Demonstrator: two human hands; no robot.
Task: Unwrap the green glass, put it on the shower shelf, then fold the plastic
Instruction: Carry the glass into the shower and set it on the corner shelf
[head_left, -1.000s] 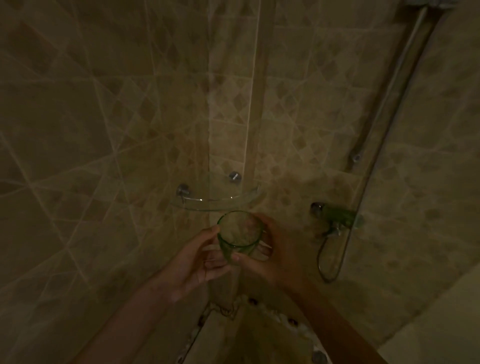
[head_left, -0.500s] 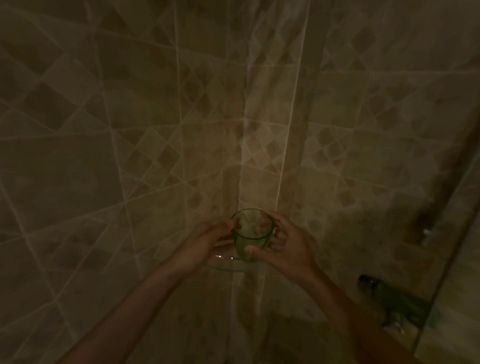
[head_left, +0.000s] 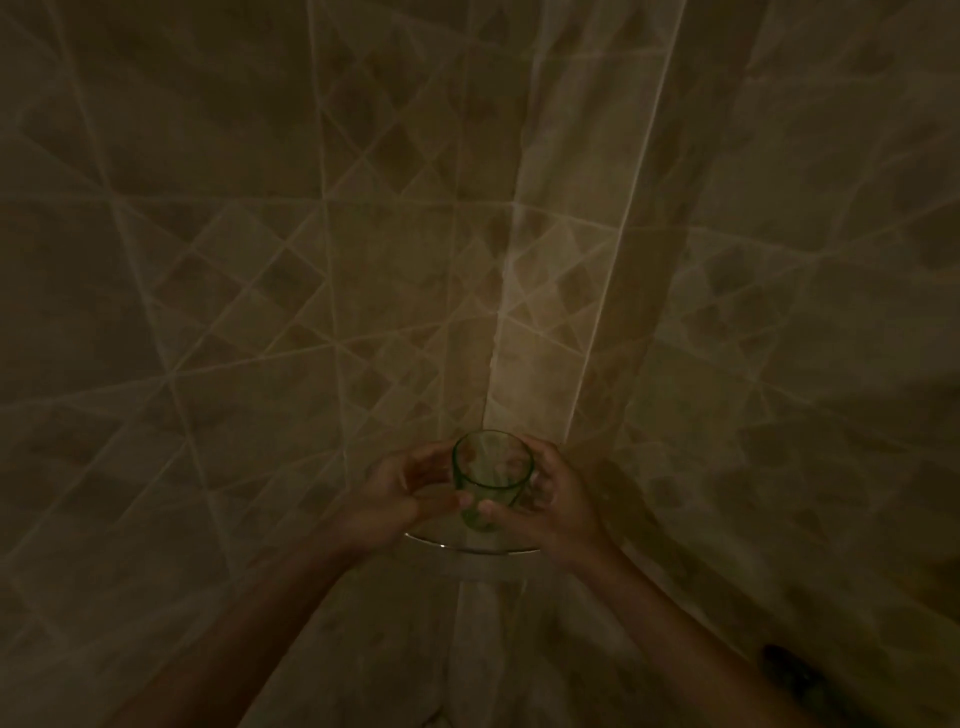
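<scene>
The green glass (head_left: 491, 475) stands upright, mouth up, over the clear glass corner shelf (head_left: 470, 546) in the tiled shower corner. My right hand (head_left: 550, 499) wraps its right side, thumb on the front near the base. My left hand (head_left: 402, 493) cups its left side with fingers curled toward it. Whether the base touches the shelf is hidden by my hands. In this dim light I cannot make out any plastic wrap.
Beige patterned wall tiles (head_left: 260, 260) meet in a corner right behind the shelf. A dark shower fitting (head_left: 792, 675) shows at the lower right. The scene is very dark.
My hands carried the glass up and forward from below the shelf's front edge to above the shelf. The view tilted upward, so the tap and hose slid out of sight.
</scene>
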